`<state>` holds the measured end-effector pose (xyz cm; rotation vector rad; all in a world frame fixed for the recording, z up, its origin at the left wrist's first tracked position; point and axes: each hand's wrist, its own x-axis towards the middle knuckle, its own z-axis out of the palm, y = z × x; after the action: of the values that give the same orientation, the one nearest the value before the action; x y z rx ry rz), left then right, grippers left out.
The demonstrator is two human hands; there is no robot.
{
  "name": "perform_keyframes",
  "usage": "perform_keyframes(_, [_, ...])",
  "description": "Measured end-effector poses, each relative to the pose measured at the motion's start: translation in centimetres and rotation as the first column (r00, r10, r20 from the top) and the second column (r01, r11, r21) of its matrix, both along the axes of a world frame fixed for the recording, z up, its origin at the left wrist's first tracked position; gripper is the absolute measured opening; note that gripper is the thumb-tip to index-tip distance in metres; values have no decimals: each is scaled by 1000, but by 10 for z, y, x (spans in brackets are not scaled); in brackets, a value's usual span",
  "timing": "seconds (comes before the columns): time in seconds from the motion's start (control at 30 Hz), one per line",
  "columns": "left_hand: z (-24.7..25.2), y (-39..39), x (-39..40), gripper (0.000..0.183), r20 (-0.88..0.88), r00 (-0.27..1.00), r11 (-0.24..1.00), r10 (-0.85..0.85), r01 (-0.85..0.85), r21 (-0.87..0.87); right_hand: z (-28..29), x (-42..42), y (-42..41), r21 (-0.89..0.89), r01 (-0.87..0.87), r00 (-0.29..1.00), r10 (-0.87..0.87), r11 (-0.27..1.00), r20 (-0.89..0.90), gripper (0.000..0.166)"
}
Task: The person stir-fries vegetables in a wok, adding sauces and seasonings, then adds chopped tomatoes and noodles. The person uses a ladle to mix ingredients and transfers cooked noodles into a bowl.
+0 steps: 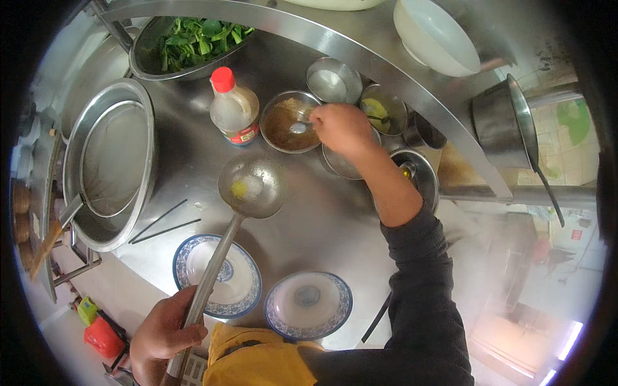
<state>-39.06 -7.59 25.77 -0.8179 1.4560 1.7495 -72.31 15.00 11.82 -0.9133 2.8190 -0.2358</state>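
My left hand [166, 325] grips the long handle of a metal ladle [265, 205], whose bowl hangs over the steel counter. Inside it lie a small yellow heap [239, 188] and a white granular heap [253, 186]. My right hand [340, 126] reaches over the seasoning bowls, its fingers closed on a small metal spoon [298, 128]. The spoon's tip is over a steel bowl [270, 137] of brown powder; I cannot tell whether it touches the powder. Beside that bowl stands a plastic bottle [234, 113] with a red cap. A bowl of white contents [328, 83] sits just behind my hand.
Two blue-rimmed plates [219, 239] [309, 333] lie near me. At left a strainer [116, 154] rests in an oval steel basin [148, 193]. Chopsticks [166, 230] lie beside it. Leafy greens [205, 41] fill a rear basin. A steel shelf edge [367, 50] crosses above the bowls.
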Motion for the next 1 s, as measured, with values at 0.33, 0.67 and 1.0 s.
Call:
perform_keyframes(0.33, [-10, 6, -1, 62, -40, 999, 999, 9, -7, 53, -33, -16, -42, 50, -69, 998, 69, 996, -13, 16])
perform_keyframes(0.67, [-15, 9, -4, 66, -52, 996, 996, 77, -74, 57, -47, -20, -49, -89, -73, 995, 78, 993, 56, 15])
perform_keyframes(1.0, [-19, 7, -1, 67, -131, 991, 1000, 24, -25, -2, 16, -1, -25, -226, 30, 998, -15, 974, 66, 13])
